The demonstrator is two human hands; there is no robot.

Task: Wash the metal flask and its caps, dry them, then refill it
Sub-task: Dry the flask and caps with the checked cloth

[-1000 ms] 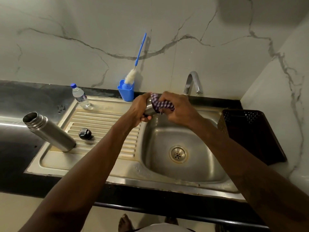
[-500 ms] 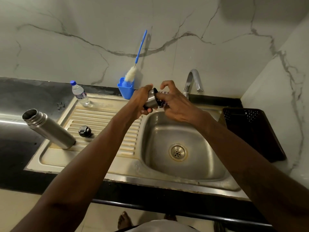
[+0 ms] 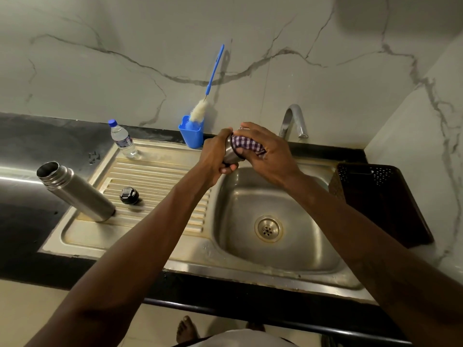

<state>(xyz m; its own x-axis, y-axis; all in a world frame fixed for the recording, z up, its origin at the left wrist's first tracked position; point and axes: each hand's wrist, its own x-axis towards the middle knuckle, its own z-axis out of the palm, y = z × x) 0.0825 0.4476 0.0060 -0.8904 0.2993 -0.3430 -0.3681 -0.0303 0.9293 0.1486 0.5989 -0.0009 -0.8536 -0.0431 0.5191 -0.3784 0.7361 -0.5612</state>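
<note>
Above the back left corner of the sink basin (image 3: 295,249), my left hand (image 3: 215,156) grips a steel cup-shaped cap (image 3: 230,154). My right hand (image 3: 265,156) holds a purple checked cloth (image 3: 244,144) pushed into the cap's mouth. The open metal flask (image 3: 75,191) stands uncapped at the left end of the ribbed drainboard (image 3: 155,181). A small black inner cap (image 3: 129,195) lies on the drainboard just right of the flask.
A small water bottle (image 3: 123,140) with a blue lid stands at the drainboard's back. A blue holder (image 3: 191,134) with a bottle brush (image 3: 199,110) sits against the wall. The tap (image 3: 293,121) is behind my hands. A dark perforated basket (image 3: 375,201) sits right of the sink.
My right hand turned around the cap: the cloth went out of sight under its fingers half a second ago and now shows again in the cap's mouth. Flask and black cap stayed put.
</note>
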